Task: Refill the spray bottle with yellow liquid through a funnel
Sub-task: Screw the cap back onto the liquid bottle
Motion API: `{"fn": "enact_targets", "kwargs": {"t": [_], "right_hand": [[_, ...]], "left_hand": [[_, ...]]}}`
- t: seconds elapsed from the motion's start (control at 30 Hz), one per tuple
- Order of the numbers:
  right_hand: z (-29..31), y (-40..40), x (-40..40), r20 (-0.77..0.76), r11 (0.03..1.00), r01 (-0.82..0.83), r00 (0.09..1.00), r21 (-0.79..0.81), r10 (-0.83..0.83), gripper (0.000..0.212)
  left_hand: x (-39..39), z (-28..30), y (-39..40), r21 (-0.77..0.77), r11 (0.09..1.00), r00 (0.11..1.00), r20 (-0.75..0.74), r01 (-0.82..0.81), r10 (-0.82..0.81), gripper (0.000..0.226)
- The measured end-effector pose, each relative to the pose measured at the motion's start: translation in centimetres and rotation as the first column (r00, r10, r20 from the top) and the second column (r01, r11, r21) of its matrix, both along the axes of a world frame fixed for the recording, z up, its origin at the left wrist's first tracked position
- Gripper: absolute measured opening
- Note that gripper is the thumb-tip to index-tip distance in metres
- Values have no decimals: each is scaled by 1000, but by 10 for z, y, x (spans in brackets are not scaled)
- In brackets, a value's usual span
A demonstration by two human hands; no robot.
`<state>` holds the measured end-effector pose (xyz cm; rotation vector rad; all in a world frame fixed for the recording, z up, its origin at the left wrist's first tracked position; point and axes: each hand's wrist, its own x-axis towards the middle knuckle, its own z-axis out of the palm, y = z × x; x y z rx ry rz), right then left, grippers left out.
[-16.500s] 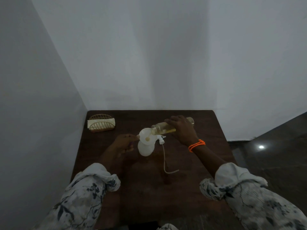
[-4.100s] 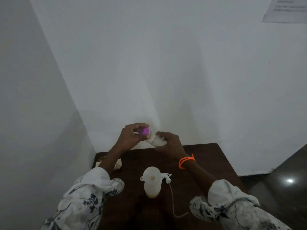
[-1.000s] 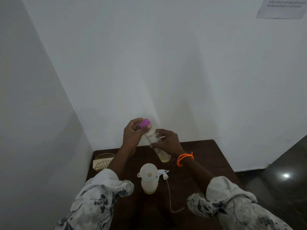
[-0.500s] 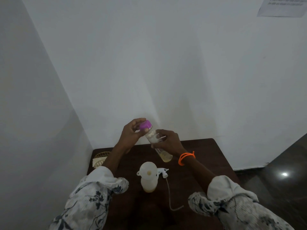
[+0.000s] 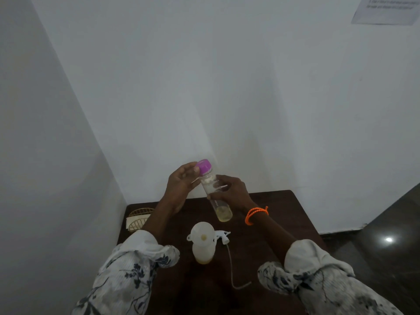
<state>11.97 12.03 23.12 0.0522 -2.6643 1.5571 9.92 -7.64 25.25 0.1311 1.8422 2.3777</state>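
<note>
Cap [image 5: 203, 166] now seated and pinched by the left hand [image 5: 180, 185], the tilted bottle [image 5: 216, 196] gripped by the right hand [image 5: 231, 191] — pouring judged done — while the spray bottle [image 5: 203, 251], funnel [image 5: 202, 234] in, is left on the table [image 5: 284, 214]

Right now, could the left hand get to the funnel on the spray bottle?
Probably yes: the funnel sits uncovered just below the left hand, nothing between them, but its fingers first must leave the purple cap.
</note>
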Motion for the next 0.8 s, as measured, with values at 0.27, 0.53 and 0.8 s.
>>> {"fn": "enact_targets", "kwargs": {"t": [0.27,0.53,0.8], "right_hand": [[0,-1,-2,-32,996,-4,999,85,7,77],[0,1,-4,-25,994,-6,1000,109,8,77],[-6,3,-3,-13,994,-5,1000,105,6,78]], "left_hand": [[-10,6,-3,-273,959,988,-149,-80,40,42],[-8,4,-3,-344,932,978,-206,-111,40,37],[-8,0,-8,-318,948,988,-136,22,-68,45]]}}
